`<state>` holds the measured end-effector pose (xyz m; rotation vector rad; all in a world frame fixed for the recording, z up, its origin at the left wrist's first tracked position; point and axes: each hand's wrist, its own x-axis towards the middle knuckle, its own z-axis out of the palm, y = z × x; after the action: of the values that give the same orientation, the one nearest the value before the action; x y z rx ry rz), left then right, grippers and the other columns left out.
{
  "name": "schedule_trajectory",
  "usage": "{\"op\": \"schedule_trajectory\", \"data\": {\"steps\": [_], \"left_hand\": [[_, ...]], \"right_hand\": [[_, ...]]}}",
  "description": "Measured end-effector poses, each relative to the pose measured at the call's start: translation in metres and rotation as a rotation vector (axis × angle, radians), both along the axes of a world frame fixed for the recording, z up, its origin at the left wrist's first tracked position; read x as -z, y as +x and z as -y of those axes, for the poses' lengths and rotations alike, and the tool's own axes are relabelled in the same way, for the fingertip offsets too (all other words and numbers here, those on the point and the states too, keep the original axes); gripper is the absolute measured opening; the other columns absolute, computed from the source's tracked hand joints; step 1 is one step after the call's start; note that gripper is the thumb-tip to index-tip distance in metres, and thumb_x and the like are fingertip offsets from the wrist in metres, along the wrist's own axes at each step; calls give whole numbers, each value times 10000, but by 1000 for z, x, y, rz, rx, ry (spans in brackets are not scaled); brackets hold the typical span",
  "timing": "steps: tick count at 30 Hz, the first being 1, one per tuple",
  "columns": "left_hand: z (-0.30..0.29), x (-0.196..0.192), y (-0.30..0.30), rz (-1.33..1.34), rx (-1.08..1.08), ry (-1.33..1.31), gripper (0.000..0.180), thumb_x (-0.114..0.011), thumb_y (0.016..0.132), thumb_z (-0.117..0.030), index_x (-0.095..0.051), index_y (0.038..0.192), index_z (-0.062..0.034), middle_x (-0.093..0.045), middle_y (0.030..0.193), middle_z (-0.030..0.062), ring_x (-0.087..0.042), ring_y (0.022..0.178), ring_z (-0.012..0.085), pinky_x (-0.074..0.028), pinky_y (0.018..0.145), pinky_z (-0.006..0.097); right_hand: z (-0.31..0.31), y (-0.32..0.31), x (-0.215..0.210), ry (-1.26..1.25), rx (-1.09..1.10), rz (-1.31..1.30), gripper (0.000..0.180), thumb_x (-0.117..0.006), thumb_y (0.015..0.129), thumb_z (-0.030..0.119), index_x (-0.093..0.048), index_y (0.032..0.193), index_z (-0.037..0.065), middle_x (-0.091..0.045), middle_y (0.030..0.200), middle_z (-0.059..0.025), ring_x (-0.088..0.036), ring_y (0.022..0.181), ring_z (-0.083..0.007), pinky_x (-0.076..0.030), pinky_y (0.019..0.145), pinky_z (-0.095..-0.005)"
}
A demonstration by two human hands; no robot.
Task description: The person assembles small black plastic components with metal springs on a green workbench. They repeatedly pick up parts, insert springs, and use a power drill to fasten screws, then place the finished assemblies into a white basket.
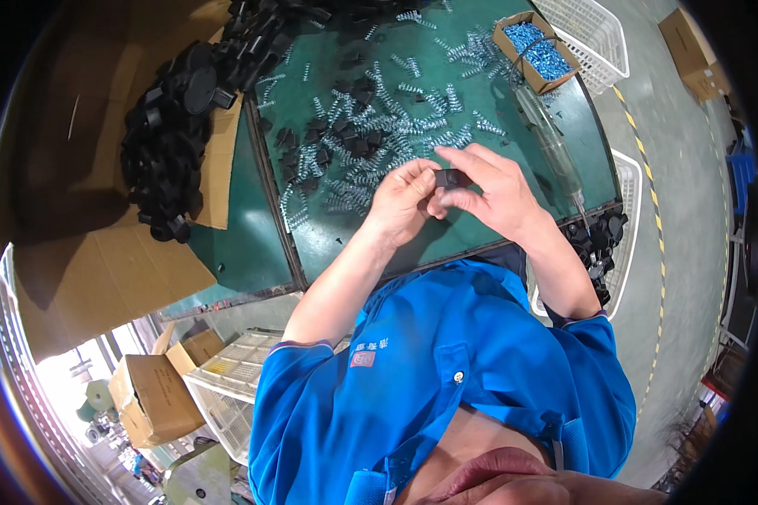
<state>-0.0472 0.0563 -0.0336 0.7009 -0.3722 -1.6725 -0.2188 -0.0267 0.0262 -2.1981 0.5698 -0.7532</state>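
Note:
Near the front edge of the green worktable (320, 257), my left hand (401, 202) pinches a small black plastic part (452, 178) between thumb and fingers. My right hand (501, 192) curves around the right end of that part, thumb and index finger apart above and below it. Whether its fingertips touch the part cannot be made out. Beyond both hands lies a loose spread of small metal coil springs (387, 126). Several little black plastic pieces (358, 139) are mixed among the springs.
A large cardboard box (114, 269) at left holds a heap of black parts (168, 151). A small carton of blue pieces (535, 52) sits far right, near a clear-bodied electric screwdriver (552, 139). White plastic baskets (623, 194) stand past the table's right edge, one holding black parts.

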Motion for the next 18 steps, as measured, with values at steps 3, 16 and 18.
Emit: {"op": "schedule_trajectory", "data": {"steps": [3,16,18], "left_hand": [[-3,2,-1,-252,53,17,216,-620,975,-249,-596,1074,-59,-620,785,73,-527,617,147,-429,571,287],[-32,-1,30,-292,57,-99,284,-617,967,-347,-596,1096,-94,-555,723,-1,-444,571,85,-381,554,268],[-38,0,37,-290,45,-69,311,-618,964,-370,-590,1099,-92,-535,700,-10,-441,545,75,-379,529,260]], "right_hand": [[5,-5,-16,-14,-4,-113,615,-811,714,225,-589,1260,50,-611,973,-99,-647,869,-284,-533,739,-362],[10,35,-21,273,-344,72,550,-701,780,-32,-587,1311,61,-583,1187,-123,-613,972,-236,-505,838,-339],[9,52,-21,152,-390,98,451,-705,771,-38,-653,1210,53,-636,1074,-122,-645,919,-255,-521,788,-340]]}}
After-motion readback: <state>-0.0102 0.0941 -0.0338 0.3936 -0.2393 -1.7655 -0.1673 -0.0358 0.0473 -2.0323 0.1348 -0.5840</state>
